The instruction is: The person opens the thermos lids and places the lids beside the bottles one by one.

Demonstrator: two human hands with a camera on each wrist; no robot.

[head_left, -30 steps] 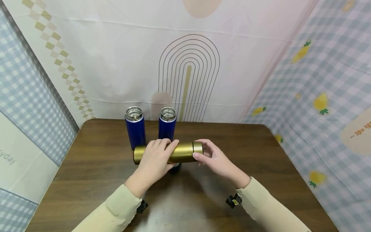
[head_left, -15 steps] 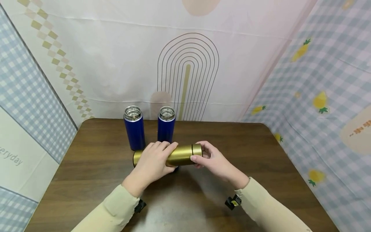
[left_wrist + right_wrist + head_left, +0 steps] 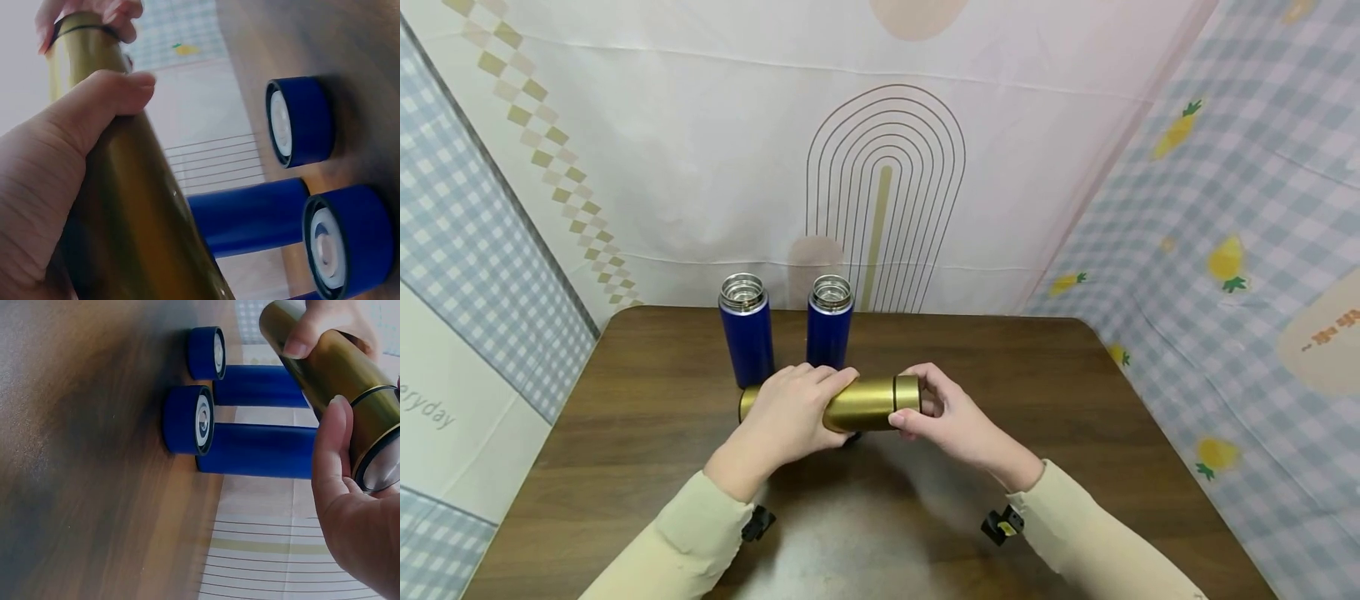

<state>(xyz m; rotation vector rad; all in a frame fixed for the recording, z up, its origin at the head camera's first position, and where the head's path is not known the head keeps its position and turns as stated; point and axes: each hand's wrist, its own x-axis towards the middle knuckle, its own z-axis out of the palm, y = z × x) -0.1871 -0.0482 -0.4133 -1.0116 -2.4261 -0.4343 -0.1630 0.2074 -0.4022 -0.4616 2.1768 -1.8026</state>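
A gold thermos is held on its side above the table. Around its body, my left hand grips with the thumb near the middle. At the right end, my right hand holds the gold cap between thumb and fingers; a dark seam separates cap from body. Behind stand two blue thermoses, one on the left and one on the right, both upright and uncapped with bare steel necks. Below the gold thermos, two blue caps, one and another, lie with their pale insides up.
The brown wooden table ends at the back against a white patterned cloth. Blue checked cloth hangs on the right side, with more on the left.
The gold thermos has shifted slightly left and towards me, carried by both hands. The right hand stays around its cap, and the blue thermoses stand as before.
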